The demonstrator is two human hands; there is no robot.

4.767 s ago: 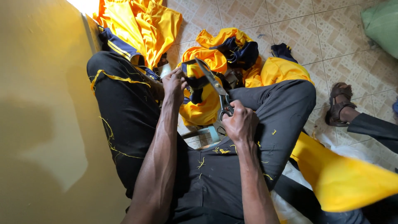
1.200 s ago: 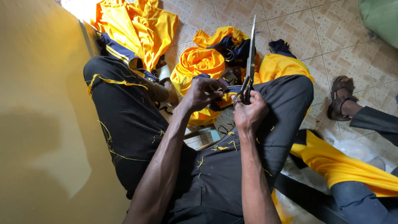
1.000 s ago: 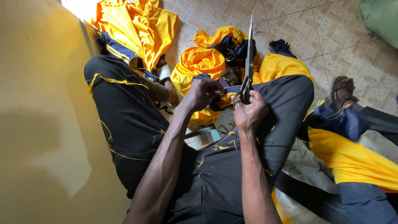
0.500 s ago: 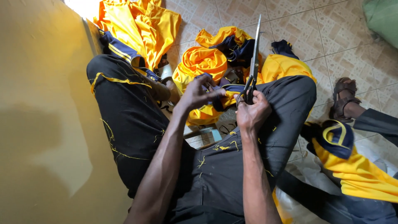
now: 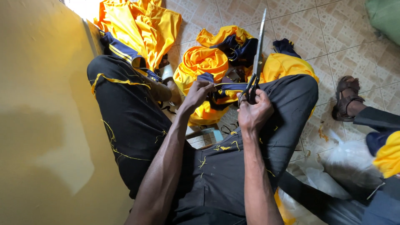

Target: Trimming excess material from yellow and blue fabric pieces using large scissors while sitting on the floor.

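I sit on a tiled floor with my knees apart in black trousers. My right hand (image 5: 254,113) grips the handles of long steel scissors (image 5: 259,46), whose closed blades point up and away from me. My left hand (image 5: 199,92) pinches the navy edge of a yellow and navy garment (image 5: 202,62) that lies bunched between my knees. Yellow thread scraps cling to my trousers.
A yellow wall (image 5: 41,112) rises close on my left. More yellow and navy garments (image 5: 139,25) are heaped at the top left. At the right a co-worker's sandalled foot (image 5: 346,96) rests on the tiles, beside clear plastic bags (image 5: 346,162) and another yellow garment (image 5: 389,156).
Earlier the scissors were lower, angled across the garment; now their blades stand upright. The co-worker's yellow garment at the right has slid toward the frame's right edge. My hands stay near my right knee.
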